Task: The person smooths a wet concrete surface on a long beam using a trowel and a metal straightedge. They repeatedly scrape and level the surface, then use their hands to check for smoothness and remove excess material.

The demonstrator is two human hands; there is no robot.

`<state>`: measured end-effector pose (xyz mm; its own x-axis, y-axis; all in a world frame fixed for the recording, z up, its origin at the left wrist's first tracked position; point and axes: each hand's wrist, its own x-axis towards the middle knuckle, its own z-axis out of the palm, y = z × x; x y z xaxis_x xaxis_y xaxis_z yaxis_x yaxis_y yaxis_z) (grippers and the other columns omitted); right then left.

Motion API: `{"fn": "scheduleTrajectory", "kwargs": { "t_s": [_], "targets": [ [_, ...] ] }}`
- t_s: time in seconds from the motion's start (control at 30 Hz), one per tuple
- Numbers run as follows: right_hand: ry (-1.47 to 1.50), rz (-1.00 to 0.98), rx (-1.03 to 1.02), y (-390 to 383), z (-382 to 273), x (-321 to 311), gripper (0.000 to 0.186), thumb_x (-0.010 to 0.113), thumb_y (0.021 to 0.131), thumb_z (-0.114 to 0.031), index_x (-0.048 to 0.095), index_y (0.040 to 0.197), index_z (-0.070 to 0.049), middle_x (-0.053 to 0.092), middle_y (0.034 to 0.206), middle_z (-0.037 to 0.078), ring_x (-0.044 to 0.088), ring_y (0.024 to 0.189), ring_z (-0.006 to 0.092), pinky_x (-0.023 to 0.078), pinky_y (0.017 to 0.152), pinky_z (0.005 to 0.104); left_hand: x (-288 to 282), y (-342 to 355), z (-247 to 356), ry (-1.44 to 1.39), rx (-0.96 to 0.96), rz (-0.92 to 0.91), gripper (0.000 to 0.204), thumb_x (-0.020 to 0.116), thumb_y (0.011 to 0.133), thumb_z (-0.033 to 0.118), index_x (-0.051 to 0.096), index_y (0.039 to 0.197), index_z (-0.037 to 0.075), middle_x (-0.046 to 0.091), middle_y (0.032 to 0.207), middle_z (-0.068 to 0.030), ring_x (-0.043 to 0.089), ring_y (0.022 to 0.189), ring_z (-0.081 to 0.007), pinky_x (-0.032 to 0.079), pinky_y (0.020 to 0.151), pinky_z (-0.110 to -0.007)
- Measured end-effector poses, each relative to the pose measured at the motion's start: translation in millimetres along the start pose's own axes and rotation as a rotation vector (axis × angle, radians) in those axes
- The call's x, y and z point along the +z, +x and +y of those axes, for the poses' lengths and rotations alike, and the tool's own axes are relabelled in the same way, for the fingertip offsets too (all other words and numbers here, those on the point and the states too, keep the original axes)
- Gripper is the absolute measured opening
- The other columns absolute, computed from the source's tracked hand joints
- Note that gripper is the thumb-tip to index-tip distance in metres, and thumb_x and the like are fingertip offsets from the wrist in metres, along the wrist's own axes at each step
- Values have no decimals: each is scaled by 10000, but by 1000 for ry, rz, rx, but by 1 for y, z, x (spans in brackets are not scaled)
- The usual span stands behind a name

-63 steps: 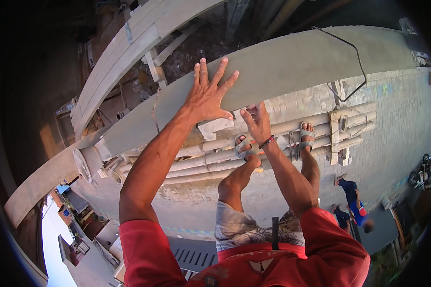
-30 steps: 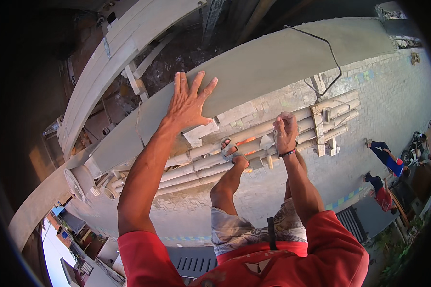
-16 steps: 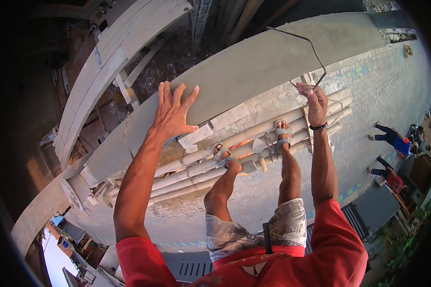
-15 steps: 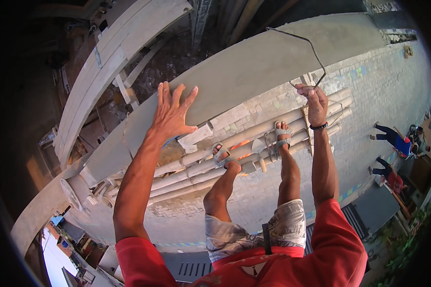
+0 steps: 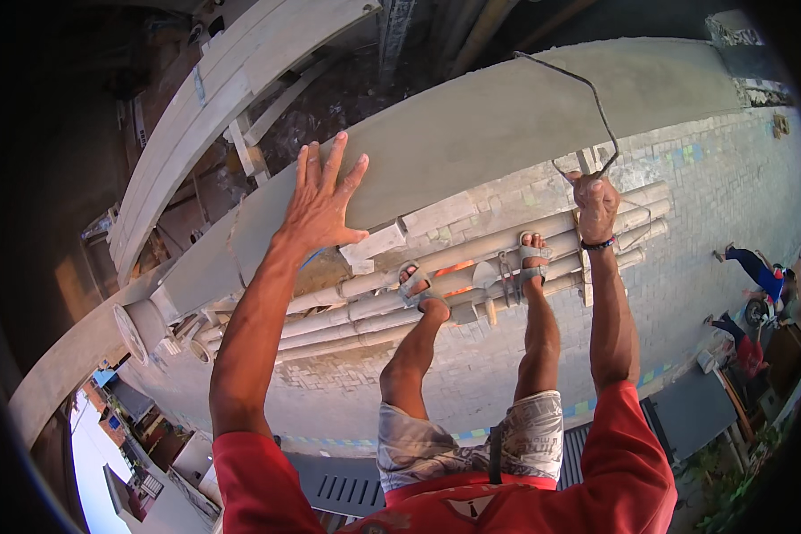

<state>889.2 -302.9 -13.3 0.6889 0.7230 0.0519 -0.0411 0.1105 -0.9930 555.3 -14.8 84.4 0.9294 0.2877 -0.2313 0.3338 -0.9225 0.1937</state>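
Note:
My right hand (image 5: 597, 212) is closed around the lower end of a bent dark metal rod (image 5: 607, 116). The rod angles up and away, its far end lying over a smooth grey cement ledge (image 5: 481, 111). My left hand (image 5: 320, 200) is spread with fingers apart over the near left part of that ledge; whether the palm presses on it is hard to tell. Below the ledge, my sandalled feet stand on a bundle of bamboo poles (image 5: 356, 309). Between the feet lies a flat metal trowel-like tool (image 5: 485, 274), partly hidden, with a short wooden piece beside it.
A pale curved beam (image 5: 182, 147) rises beyond the ledge at the upper left, with a dark cluttered space behind it. Far below the poles is a paved ground (image 5: 685, 214). Two people (image 5: 761, 276) are down there at the right. A grey roof (image 5: 694, 409) is lower right.
The view has shifted, so the ledge and poles sit further right. My right hand has gone from a fingertip hold to a fuller grip on the rod. My left hand stays spread.

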Motion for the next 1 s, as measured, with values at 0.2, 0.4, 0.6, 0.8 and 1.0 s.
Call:
{"fn": "scheduleTrajectory", "kwargs": {
  "t_s": [0.2,0.4,0.6,0.8,1.0],
  "targets": [
    [-43,-34,7,-2,0,-2,532,495,991,-472,424,648,-72,375,582,-37,318,533,72,488,809,347,1,0,0,-1,-6,-8,1367,915,411,413,137,1524,259,68,1572,-185,182,1378,-507,99,1162,-611],
    [-44,-57,13,0,-1,-4,549,493,988,-482,447,650,-53,378,576,-37,329,525,73,475,730,311,2,-1,0,-18,-21,-6,1320,908,430,396,171,1518,266,131,1550,-172,201,1362,-514,89,1162,-613],
    [-29,-53,99,-2,-5,-8,557,505,983,-489,529,729,6,383,599,-40,331,529,59,317,518,235,4,-1,0,-54,-34,14,1253,897,443,383,242,1505,262,211,1499,-174,193,1352,-534,74,1162,-615],
    [-31,-70,70,-2,-8,-7,564,505,984,-487,559,750,24,401,597,-40,333,527,52,307,505,233,4,-3,1,-34,-65,-17,1248,899,446,391,249,1502,247,254,1453,-175,181,1356,-522,72,1165,-611],
    [-88,-49,175,-5,-19,-5,555,515,981,-476,613,807,41,411,596,-44,350,535,50,288,487,240,2,-1,3,18,-48,-15,1320,905,445,389,158,1521,219,269,1429,-190,188,1360,-506,92,1171,-601]
  ]
}}
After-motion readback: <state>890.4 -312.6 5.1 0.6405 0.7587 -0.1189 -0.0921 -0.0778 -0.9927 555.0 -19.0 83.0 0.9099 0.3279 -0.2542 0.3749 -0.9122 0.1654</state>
